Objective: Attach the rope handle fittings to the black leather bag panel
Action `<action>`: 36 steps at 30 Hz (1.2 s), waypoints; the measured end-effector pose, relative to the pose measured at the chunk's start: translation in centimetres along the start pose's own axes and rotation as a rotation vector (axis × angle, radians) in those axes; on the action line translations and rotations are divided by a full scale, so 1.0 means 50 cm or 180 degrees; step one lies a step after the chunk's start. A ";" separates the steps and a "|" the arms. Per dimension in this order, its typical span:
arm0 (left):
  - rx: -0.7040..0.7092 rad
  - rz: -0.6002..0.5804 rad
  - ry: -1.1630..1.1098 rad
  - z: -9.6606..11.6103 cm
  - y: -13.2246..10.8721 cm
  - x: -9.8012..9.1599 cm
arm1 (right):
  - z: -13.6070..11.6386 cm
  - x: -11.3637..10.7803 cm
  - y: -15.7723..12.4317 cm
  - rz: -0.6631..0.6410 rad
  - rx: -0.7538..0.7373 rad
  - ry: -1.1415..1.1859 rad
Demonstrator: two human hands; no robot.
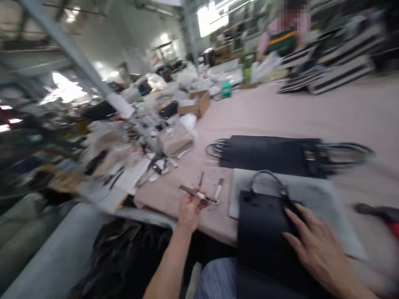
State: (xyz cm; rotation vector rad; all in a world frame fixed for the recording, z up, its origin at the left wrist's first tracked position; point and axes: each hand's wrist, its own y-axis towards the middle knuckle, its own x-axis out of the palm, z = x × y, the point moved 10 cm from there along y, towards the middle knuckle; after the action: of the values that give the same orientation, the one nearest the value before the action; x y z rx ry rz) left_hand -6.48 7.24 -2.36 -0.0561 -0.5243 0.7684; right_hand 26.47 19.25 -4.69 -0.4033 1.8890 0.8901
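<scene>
head view, blurred: left hand (189, 209) grips a thin metal tool (198, 194) above the table edge (162, 195); right hand (318, 245), fingers spread, lies flat on the black handbag (262, 232) over a grey mat (314, 195). no work on the handbag shows yet; a stack of black bags (268, 155) lies just behind.

Flat black bags (268, 155) lie beyond; a cardboard box (199, 104) sits farther back.

A bag-making workshop: a long pink worktable (280, 112) holds flat black handbags (268, 155), hand tools (199, 193) and heaped scraps on the left, with stacked striped boxes (336, 68) far right.
</scene>
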 end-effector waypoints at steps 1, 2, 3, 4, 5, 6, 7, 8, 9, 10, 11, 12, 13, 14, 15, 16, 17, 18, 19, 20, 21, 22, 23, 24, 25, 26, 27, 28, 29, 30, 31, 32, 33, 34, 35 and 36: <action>-0.0102 -0.0223 0.0033 -0.034 0.020 0.050 | 0.021 -0.010 -0.011 0.0002 0.0157 -0.0156; -0.0124 -0.0406 0.0143 -0.054 0.035 0.091 | 0.032 -0.013 -0.016 -0.0012 0.0257 -0.0237; -0.0080 -0.0565 0.0303 -0.065 0.045 0.128 | 0.037 -0.013 -0.015 -0.0034 0.0323 -0.0259; 0.0003 -0.0717 0.0485 -0.070 0.052 0.161 | 0.037 -0.010 -0.011 -0.0063 0.0368 -0.0240; 0.0102 -0.0866 0.0672 -0.074 0.056 0.193 | 0.035 -0.009 -0.007 -0.0076 0.0408 -0.0208; 0.0212 -0.1014 0.0845 -0.079 0.057 0.224 | 0.032 -0.009 -0.003 -0.0087 0.0445 -0.0168; 0.0330 -0.1155 0.0987 -0.084 0.056 0.253 | 0.029 -0.009 -0.001 -0.0099 0.0474 -0.0128; 0.0446 -0.1284 0.1100 -0.092 0.055 0.280 | 0.027 -0.010 0.000 -0.0107 0.0494 -0.0097; 0.0548 -0.1390 0.1201 -0.102 0.054 0.303 | 0.025 -0.012 0.001 -0.0115 0.0506 -0.0074; 0.0630 -0.1486 0.1330 -0.113 0.052 0.323 | 0.024 -0.014 0.000 -0.0122 0.0518 -0.0062; 0.0700 -0.1569 0.1494 -0.126 0.050 0.339 | 0.024 -0.016 0.000 -0.0124 0.0529 -0.0058; 0.0758 -0.1635 0.1681 -0.137 0.048 0.351 | 0.024 -0.018 0.000 -0.0123 0.0540 -0.0057; 0.0820 -0.1670 0.1861 -0.146 0.047 0.359 | 0.025 -0.020 0.000 -0.0125 0.0555 -0.0061; 0.0891 -0.1685 0.2018 -0.152 0.045 0.364 | 0.025 -0.022 0.001 -0.0130 0.0571 -0.0072; 0.0965 -0.1686 0.2141 -0.154 0.044 0.367 | 0.025 -0.023 0.002 -0.0138 0.0580 -0.0090; 0.1033 -0.1685 0.2219 -0.155 0.041 0.368 | 0.024 -0.024 0.003 -0.0148 0.0582 -0.0111; 0.1091 -0.1677 0.2263 -0.154 0.039 0.368 | 0.023 -0.024 0.003 -0.0156 0.0585 -0.0133; 0.1140 -0.1678 0.2306 -0.154 0.036 0.368 | 0.022 -0.025 0.004 -0.0160 0.0589 -0.0152; 0.1194 -0.1682 0.2357 -0.155 0.033 0.368 | 0.021 -0.026 0.005 -0.0159 0.0595 -0.0165; 0.1250 -0.1679 0.2406 -0.155 0.030 0.368 | 0.021 -0.026 0.005 -0.0155 0.0602 -0.0170; 0.1299 -0.1662 0.2434 -0.157 0.028 0.367 | 0.021 -0.027 0.005 -0.0155 0.0610 -0.0166; 0.1320 -0.1631 0.2440 -0.159 0.028 0.365 | 0.021 -0.027 0.004 -0.0157 0.0617 -0.0158; 0.1308 -0.1590 0.2420 -0.162 0.029 0.361 | 0.021 -0.027 0.004 -0.0159 0.0619 -0.0148; 0.1262 -0.1540 0.2363 -0.166 0.032 0.357 | 0.021 -0.026 0.004 -0.0171 0.0615 -0.0136; 0.1189 -0.1496 0.2279 -0.171 0.036 0.352 | 0.021 -0.026 0.004 -0.0175 0.0610 -0.0127; 0.1104 -0.1468 0.2191 -0.176 0.041 0.348 | 0.022 -0.026 0.004 -0.0176 0.0611 -0.0117; 0.1034 -0.1453 0.2114 -0.180 0.044 0.346 | 0.022 -0.026 0.004 -0.0178 0.0617 -0.0109; 0.0989 -0.1453 0.2060 -0.183 0.047 0.344 | 0.023 -0.026 0.004 -0.0177 0.0620 -0.0101; 0.0961 -0.1465 0.2025 -0.185 0.049 0.344 | 0.023 -0.026 0.004 -0.0174 0.0622 -0.0094; 0.0935 -0.1483 0.2003 -0.187 0.050 0.345 | 0.024 -0.026 0.004 -0.0165 0.0626 -0.0086; 0.0915 -0.1501 0.1992 -0.189 0.051 0.345 | 0.024 -0.026 0.004 -0.0159 0.0625 -0.0073; 0.0905 -0.1512 0.1983 -0.190 0.051 0.345 | 0.024 -0.026 0.004 -0.0153 0.0621 -0.0056; 0.0901 -0.1522 0.1984 -0.191 0.051 0.346 | 0.024 -0.026 0.003 -0.0138 0.0619 -0.0035; 0.0902 -0.1532 0.1994 -0.192 0.051 0.346 | 0.024 -0.027 0.003 -0.0128 0.0623 -0.0010; 0.0908 -0.1536 0.2014 -0.192 0.050 0.347 | 0.025 -0.026 0.003 -0.0128 0.0631 0.0011; 0.0912 -0.1539 0.2040 -0.192 0.050 0.347 | 0.026 -0.026 0.002 -0.0128 0.0639 0.0019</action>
State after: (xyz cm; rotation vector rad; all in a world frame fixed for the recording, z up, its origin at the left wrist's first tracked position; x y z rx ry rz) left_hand 6.80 22.09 -3.84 0.0878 0.1865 0.3110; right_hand 27.82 20.13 -3.85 -0.3206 1.9473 0.6655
